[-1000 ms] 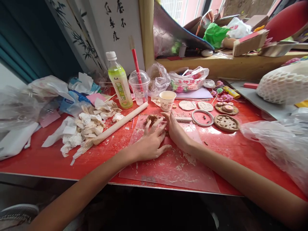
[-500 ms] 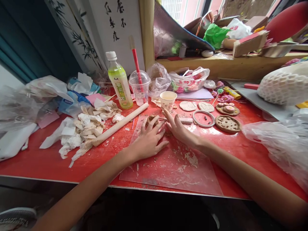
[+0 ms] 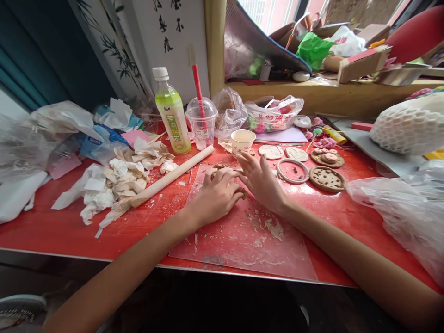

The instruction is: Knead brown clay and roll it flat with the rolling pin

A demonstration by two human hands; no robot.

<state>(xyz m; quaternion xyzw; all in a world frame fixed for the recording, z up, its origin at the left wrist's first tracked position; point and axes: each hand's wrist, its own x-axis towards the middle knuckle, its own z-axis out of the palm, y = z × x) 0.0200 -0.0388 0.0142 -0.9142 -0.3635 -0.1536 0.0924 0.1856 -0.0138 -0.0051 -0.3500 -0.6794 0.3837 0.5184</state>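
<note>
My left hand [image 3: 214, 196] rests over the clear plastic sheet [image 3: 243, 259], its fingers bent down over brown clay [image 3: 219, 166]. A bit of clay also shows at the thumb tip; most of what lies under the palm is hidden. My right hand [image 3: 263, 182] is open beside it, fingers stretched toward the left hand and just in front of a paper cup [image 3: 243, 140]. Behind the right hand a thin tool is mostly covered. A pale ring [image 3: 293, 181] and a round brown clay disc with dark spots [image 3: 327, 178] lie to the right.
A rolling pin [image 3: 173, 176] slants beside crumpled tissues [image 3: 120, 180] on the left. A tea bottle [image 3: 172, 115] and a lidded plastic cup [image 3: 201, 132] stand behind. Flat clay pieces [image 3: 271, 151], a decorated disc [image 3: 326, 157] and a plastic bag [image 3: 402, 203] are at the right.
My left fingers have curled in from a spread pose, and the thumb has drawn closer to a clay bit. The right hand has tilted up slightly, staying open.
</note>
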